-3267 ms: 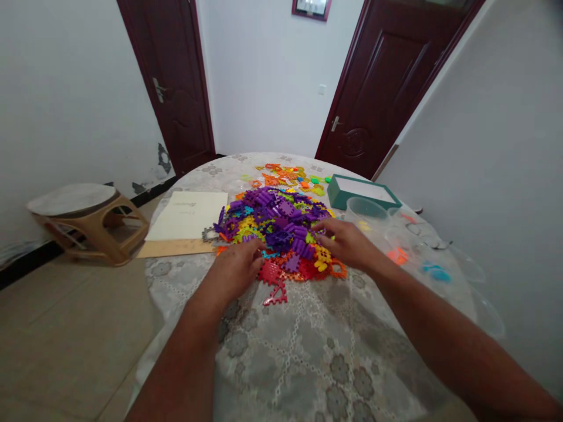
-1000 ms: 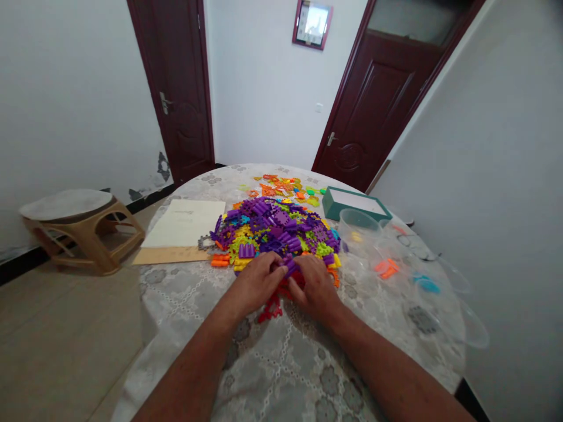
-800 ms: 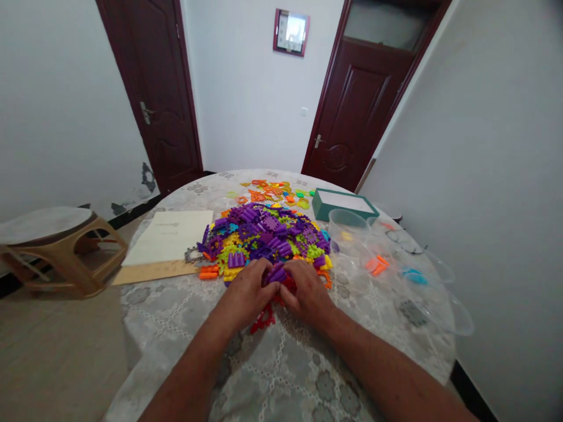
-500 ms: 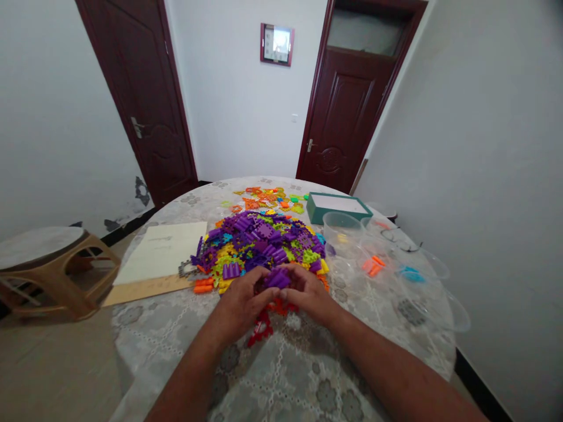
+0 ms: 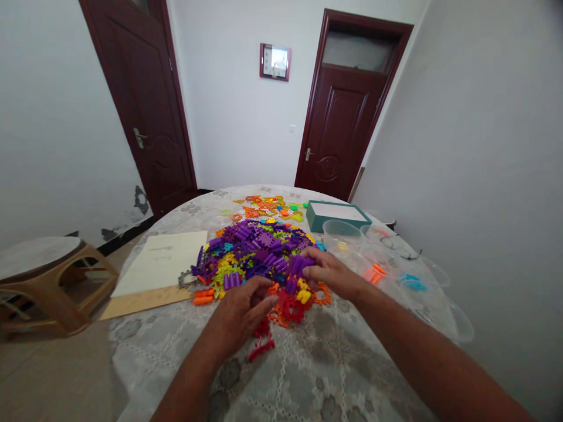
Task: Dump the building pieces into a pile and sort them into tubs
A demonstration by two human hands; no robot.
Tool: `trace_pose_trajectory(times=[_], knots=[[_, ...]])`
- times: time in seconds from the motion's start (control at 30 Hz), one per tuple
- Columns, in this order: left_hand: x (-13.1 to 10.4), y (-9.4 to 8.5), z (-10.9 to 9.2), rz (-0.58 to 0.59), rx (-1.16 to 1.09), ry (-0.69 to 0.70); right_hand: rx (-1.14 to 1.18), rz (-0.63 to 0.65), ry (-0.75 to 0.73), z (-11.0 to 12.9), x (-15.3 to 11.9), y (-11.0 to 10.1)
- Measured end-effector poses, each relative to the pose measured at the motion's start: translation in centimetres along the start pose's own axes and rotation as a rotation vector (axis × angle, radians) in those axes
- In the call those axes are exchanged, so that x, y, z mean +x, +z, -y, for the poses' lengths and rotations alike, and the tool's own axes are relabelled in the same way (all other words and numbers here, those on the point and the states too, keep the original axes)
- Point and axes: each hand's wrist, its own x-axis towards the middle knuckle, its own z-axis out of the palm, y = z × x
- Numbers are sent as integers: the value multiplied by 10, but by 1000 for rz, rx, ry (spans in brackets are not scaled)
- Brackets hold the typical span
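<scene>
Pile [image 5: 265, 239]: on middle of the table [image 5: 308, 363], mixed colours, mostly purple on top.
Right hand [image 5: 328, 274]: pinching a purple bunch [image 5: 301, 265] between thumb and bent fingers, at near right side of the pile.
Purple bunch: in grip of the right hand, seemingly made of several ribbed pieces; exact count not possible to tell.
Left hand [image 5: 246, 305]: half spread, with thumb apart from bent fingers and nothing visible between; near the red pieces [image 5: 292, 308], touching or not, cannot tell.
Clear cups [image 5: 336, 235]: to the right of the pile, beginning just beside, with few colourful pieces [image 5: 373, 273] showing through.
Step in hand: by judgement, gathering of purple pieces from the pile, mainly with the right hand.
Next move: probably calling for steady pinch, so as to drop nothing back, and for wider opening of the left hand before taking any piece.
</scene>
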Motion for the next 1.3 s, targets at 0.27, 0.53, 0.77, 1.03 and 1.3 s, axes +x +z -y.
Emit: trace_pose_trajectory(times=[0.27, 0.53, 0.77, 1.03, 1.3], knots=[[-12, -33, 16, -23, 118, -111, -868, -632, 175, -3, 117, -148], [-21, -47, 28, 119, 244, -193, -1070, -661, 309, -38, 164, -197], [-23, -46, 39, 96, 343, -263, -1109, -634, 359, -56, 168, -200], [-19, -21, 32, 99, 457, -177, -998, -575, -8, -8, 110, -111], [-14, 3, 27, 91, 643, -190, -895, 98, -154, -19, -20, 31]])
